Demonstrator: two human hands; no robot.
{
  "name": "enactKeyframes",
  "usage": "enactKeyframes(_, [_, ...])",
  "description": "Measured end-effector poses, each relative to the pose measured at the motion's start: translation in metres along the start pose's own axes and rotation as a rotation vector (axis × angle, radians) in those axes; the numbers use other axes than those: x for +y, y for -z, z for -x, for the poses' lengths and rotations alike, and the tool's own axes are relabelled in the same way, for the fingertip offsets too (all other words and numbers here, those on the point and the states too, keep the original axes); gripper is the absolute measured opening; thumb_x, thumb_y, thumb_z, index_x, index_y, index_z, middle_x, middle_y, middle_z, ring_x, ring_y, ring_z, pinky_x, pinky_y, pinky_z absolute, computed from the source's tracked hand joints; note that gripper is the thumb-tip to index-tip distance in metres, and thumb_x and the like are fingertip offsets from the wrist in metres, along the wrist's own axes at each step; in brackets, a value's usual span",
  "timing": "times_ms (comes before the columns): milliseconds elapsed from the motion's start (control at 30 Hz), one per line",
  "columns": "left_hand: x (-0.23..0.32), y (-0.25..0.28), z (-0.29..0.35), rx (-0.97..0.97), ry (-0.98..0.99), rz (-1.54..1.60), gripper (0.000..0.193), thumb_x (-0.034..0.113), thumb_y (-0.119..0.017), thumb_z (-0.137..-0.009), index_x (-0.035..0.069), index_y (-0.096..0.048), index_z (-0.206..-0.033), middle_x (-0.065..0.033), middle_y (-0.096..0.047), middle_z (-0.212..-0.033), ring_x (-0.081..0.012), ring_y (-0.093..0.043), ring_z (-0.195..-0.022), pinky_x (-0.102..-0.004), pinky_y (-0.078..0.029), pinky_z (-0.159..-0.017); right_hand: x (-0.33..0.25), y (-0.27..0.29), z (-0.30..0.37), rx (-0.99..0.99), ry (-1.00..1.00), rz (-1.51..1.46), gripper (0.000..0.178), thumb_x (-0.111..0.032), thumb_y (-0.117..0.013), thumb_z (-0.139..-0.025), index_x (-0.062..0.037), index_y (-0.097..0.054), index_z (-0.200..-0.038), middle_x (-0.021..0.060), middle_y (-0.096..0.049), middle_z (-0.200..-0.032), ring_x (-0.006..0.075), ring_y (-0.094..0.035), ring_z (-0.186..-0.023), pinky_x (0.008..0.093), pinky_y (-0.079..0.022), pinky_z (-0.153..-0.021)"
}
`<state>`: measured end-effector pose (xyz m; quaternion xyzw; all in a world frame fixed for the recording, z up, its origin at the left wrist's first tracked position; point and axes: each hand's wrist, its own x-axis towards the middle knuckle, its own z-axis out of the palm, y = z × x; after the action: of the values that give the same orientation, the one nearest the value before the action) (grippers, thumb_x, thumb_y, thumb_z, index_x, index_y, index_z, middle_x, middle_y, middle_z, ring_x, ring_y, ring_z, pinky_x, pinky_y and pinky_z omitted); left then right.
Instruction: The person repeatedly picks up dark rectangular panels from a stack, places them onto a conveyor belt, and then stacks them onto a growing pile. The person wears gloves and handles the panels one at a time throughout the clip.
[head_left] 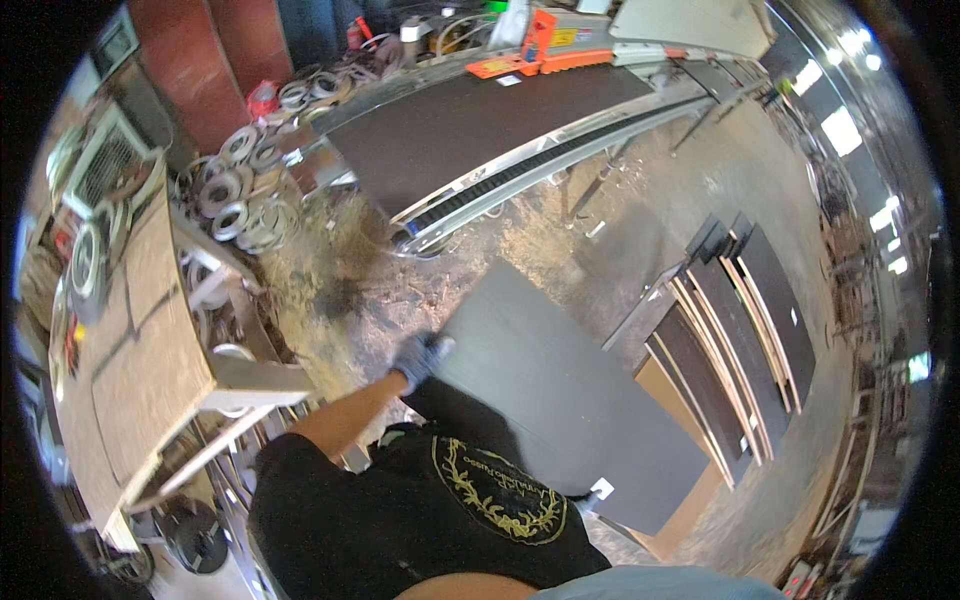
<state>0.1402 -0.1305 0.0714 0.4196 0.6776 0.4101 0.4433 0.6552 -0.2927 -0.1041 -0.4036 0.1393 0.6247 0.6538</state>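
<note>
A large dark grey rectangular panel (570, 385) slants across the middle in front of me, with a small white label (601, 489) on its near edge. My left hand (422, 360), in a grey glove, is closed on the panel's left corner, thumb over the top face. By the label, my right hand (587, 503) grips the near edge; only a bit of its glove shows, the rest hidden behind my black shirt. Beneath the panel's right end, a brown board (672, 400) sticks out.
Several dark panels with pale edges (735, 340) stand in a row at the right. Ahead is a long machine with a dark flat bed (480, 125) and an orange guard (560, 62). A wooden table (140, 350) is at left, beside piled rolls of edging strip (230, 190).
</note>
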Motion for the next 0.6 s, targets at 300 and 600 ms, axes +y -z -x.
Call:
enactKeyframes(300, [-0.01, 0.142, 0.085, 0.44, -0.047, -0.103, 0.043, 0.042, -0.057, -0.08, 0.0, -0.061, -0.087, -0.012, -0.063, -0.078, -0.0197, -0.057, -0.072, -0.0299, -0.044, -0.069, 0.085, -0.22, 0.073, -0.267, -0.02, 0.057, 0.066, -0.058, -0.047, -0.079, -0.0077, -0.043, -0.122, 0.0097, -0.048, -0.12, 0.027, -0.046, -0.109, 0.043, -0.041, -0.09])
enactKeyframes(600, [-0.091, 0.18, 0.191, 0.896, -0.068, 0.423, 0.046, 0.044, -0.054, -0.083, -0.001, -0.057, -0.094, -0.0048, -0.056, -0.09, -0.0136, -0.047, -0.081, -0.028, -0.041, -0.076, 0.182, -0.381, 0.044, -0.527, -0.301, 0.292, 0.05, -0.047, -0.049, -0.084, -0.0084, -0.048, -0.115, 0.0084, -0.054, -0.11, 0.0246, -0.052, -0.099, 0.0377, -0.044, -0.085])
